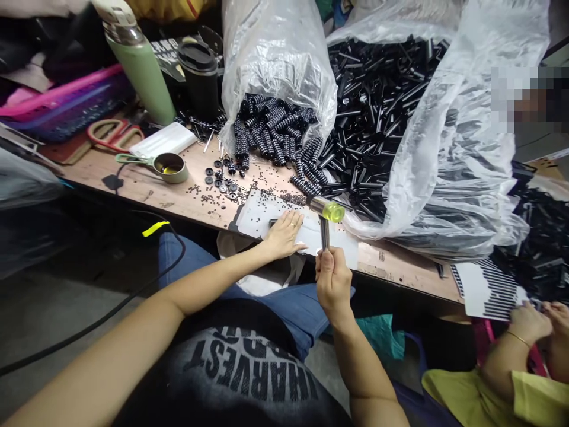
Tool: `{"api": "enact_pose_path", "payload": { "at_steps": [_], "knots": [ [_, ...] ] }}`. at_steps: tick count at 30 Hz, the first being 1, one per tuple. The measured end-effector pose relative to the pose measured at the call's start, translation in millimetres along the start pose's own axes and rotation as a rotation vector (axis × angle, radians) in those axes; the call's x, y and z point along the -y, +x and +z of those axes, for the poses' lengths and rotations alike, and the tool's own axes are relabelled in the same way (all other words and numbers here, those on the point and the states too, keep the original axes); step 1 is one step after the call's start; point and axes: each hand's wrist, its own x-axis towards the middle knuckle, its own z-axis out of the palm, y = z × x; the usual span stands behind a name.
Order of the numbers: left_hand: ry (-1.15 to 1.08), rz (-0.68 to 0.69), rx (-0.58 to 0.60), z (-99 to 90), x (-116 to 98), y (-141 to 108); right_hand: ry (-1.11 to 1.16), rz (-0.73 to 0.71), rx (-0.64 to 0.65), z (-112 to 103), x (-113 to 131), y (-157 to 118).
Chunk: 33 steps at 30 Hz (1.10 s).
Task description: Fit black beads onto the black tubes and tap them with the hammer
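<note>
My right hand is wrapped round the metal handle of a small mallet, whose head has a clear yellow-green face and is raised over the table edge. My left hand lies palm down, fingers stretched, on a pale flat plate. A short dark piece pokes out at the left of its fingers; what lies beneath the palm is hidden. Tiny black rings are scattered behind the plate. Beyond them, black ribbed cylinders spill from a clear plastic bag.
A large bag of black tubes fills the right back. Left are a metal cup, scissors, a green bottle and a black tumbler. Another person's hands are at the lower right.
</note>
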Motion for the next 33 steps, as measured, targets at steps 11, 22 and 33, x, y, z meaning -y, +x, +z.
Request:
{"api": "enact_pose_path", "payload": {
  "at_steps": [11, 22, 33],
  "knots": [
    [-0.052, 0.001, -0.02, -5.1, 4, 4, -0.393, 0.033, 0.21, 27, -11, 11],
    [0.008, 0.15, 0.035, -16.7, -5, -19, -0.558, 0.281, 0.118, 18, -82, 37],
    [-0.244, -0.263, -0.171, -70.6, 47, 21, -0.837, 0.12, -0.054, 31, -112, 48]
  ]
}}
